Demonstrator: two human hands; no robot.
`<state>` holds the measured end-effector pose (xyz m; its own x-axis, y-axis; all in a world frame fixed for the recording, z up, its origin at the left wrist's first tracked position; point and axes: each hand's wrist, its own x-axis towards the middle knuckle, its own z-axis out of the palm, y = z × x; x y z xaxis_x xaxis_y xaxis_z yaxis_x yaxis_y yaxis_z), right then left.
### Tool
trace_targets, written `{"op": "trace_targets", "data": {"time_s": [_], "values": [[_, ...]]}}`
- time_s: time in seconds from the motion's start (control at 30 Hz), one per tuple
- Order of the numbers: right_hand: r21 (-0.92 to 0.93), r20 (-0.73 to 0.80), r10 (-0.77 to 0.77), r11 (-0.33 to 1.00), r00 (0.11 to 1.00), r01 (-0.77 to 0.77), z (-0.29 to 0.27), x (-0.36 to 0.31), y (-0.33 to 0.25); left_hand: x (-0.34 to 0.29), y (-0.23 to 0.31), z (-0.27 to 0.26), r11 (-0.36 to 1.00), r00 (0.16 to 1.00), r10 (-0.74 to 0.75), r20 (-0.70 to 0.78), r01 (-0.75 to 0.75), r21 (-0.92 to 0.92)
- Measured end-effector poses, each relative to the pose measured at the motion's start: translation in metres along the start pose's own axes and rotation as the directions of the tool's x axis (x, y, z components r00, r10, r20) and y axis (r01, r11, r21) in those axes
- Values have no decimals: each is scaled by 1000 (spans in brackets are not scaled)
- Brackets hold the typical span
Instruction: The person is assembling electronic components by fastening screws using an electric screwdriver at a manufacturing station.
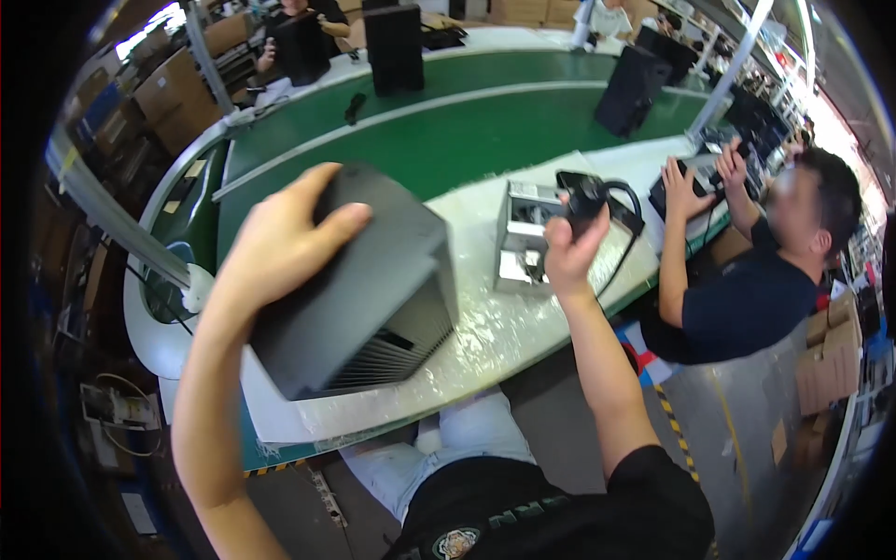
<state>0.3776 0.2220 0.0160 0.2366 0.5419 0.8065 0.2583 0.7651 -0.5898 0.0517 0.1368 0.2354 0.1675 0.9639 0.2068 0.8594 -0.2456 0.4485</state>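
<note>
My left hand [289, 233] grips the upper edge of a large black box-shaped casing [378, 271], its fingers over the far side and its thumb on the top face. The casing stands tilted at the left of the plastic-covered white worktop [485, 345], and ribbed slats show on its near side. In my raised right hand [574, 252] is a black corded hand tool [588, 198]; its exact kind is partly hidden by my fingers. Below that hand, an open silver-grey metal tray [509, 266] with compartments rests on the worktop, small parts inside.
A green conveyor [467, 131] curves behind the worktop, carrying black casings [395, 51] and a small dark item [355, 107]. At right a co-worker [756, 280] handles a black unit [691, 182]. A metal post [121, 219] stands at left. Another person [299, 37] is across the conveyor.
</note>
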Motion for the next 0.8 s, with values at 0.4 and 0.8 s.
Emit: {"op": "trace_targets", "data": {"time_s": [0.4, 0.8], "values": [[342, -153, -210, 905, 966, 251, 74, 192, -208, 19, 12, 17, 1000, 992, -2, 125, 1, 8], [479, 117, -305, 851, 945, 215, 181, 208, -213, 21, 13, 19, 1000, 989, -4, 151, 3, 5]]}}
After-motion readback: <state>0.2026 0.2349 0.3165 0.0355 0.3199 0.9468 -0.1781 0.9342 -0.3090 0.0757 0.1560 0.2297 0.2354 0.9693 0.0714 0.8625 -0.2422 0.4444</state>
